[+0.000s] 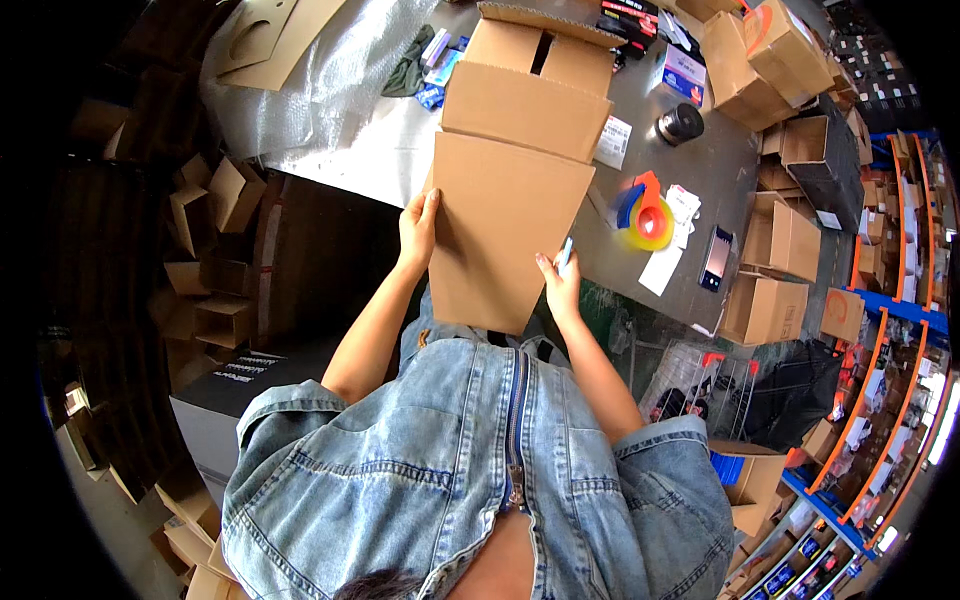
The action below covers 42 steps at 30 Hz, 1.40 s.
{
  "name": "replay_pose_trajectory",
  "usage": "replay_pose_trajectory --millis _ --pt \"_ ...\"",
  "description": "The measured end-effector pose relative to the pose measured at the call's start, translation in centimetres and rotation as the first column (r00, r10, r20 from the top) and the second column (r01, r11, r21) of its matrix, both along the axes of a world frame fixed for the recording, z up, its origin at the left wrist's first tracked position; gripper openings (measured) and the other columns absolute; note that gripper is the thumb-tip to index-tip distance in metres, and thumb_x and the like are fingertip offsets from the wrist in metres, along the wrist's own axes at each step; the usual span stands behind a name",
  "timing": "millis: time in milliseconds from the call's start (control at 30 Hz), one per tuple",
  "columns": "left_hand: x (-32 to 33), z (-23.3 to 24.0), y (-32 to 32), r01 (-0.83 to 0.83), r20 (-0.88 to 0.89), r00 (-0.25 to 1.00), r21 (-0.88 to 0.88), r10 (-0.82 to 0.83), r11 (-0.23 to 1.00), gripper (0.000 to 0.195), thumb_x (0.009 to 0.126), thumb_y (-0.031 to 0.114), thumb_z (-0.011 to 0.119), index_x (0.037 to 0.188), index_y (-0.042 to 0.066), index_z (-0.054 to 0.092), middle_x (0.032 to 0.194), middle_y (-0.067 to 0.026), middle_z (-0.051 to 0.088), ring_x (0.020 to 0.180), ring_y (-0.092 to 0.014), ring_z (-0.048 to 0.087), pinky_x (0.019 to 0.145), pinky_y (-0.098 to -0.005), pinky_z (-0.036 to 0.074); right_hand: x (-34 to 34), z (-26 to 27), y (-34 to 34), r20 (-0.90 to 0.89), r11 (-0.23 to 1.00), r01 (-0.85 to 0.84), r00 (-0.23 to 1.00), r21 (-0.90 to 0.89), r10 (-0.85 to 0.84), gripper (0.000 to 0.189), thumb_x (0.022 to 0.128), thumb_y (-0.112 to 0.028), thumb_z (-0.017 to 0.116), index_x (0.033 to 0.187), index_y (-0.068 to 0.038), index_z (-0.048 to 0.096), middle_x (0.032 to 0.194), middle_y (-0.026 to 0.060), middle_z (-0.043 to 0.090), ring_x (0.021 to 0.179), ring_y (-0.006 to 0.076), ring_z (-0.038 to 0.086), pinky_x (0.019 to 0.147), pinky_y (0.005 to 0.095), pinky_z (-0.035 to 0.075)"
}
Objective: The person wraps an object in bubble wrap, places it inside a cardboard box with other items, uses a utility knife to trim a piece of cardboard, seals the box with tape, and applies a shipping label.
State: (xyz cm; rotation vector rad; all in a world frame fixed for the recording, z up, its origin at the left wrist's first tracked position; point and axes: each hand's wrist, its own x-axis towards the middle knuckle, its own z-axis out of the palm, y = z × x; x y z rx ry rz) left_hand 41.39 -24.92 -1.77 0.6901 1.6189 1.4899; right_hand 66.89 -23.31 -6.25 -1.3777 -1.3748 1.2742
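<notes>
A brown cardboard box (510,225) leans towards me over the table's front edge, its broad side facing me. At its top, a near flap (525,109) and a far flap stand up. Between them, two inner flaps (570,71) are folded in with a dark gap left between. My left hand (418,229) grips the box's left edge, thumb on the broad side. Near the lower right edge, my right hand (561,283) holds a slim light-blue tool (565,255), perhaps a pen or a cutter. Whether that hand also touches the box is unclear.
Right of the box on the table (600,262) lie a tape dispenser (649,214), paper slips (660,270), a phone (716,259) and a black cylindrical container (680,124). Bubble wrap (337,112) covers the left side. Cartons (765,307) and a wire basket (697,375) stand to the right.
</notes>
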Motion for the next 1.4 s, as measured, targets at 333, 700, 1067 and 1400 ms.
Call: replay_pose_trajectory --millis 333,700,1067,1400 --pt "-0.4 0.1 -0.4 -0.021 -0.059 0.998 -0.016 0.020 1.000 0.036 0.095 0.034 0.051 0.094 -0.001 0.063 0.078 0.0044 0.056 0.072 -0.004 0.044 0.065 -0.0206 0.038 -0.5 0.2 -0.6 0.000 1.000 -0.013 1.000 -0.026 0.013 0.038 0.080 -0.023 0.073 0.078 -0.007 0.039 0.068 -0.0010 0.036 0.062 0.0101 0.036 0.059 0.0266 0.037" --pt "-1.8 1.0 -1.3 0.013 -0.226 0.974 -0.056 -0.026 0.998 0.029 0.095 0.028 0.052 0.106 0.002 0.057 0.084 -0.0020 0.050 0.079 -0.012 0.048 0.071 -0.0259 0.041 -0.5 1.6 -1.9 -0.026 0.999 0.013 1.000 0.048 -0.011 0.037 0.079 -0.019 0.074 0.075 -0.007 0.039 0.066 0.0000 0.037 0.060 0.0104 0.036 0.058 0.0267 0.037" --pt "-5.1 22.6 -7.0 -0.077 0.511 0.859 0.094 0.018 0.993 0.048 0.087 0.042 0.056 0.115 0.003 0.056 0.101 -0.0054 0.061 0.094 -0.017 0.057 0.081 -0.0315 0.045 -6.0 16.5 -3.3 0.490 0.220 -0.561 0.817 0.798 0.305 0.014 0.072 -0.016 0.066 0.072 -0.009 0.053 0.107 0.0047 0.065 0.089 0.0199 0.061 0.065 0.0291 0.052" --pt "-5.0 25.5 -12.2 0.264 0.157 0.949 0.073 -0.272 0.962 0.059 0.064 -0.004 0.051 0.124 -0.004 0.051 0.110 -0.0060 0.061 0.100 -0.014 0.057 0.091 -0.0257 0.042 -5.8 21.5 -1.8 -0.099 0.690 -0.640 0.705 0.339 0.703 0.019 0.095 -0.021 0.050 0.097 -0.002 0.051 0.077 0.0106 0.055 0.067 0.0208 0.056 0.061 0.0326 0.045"
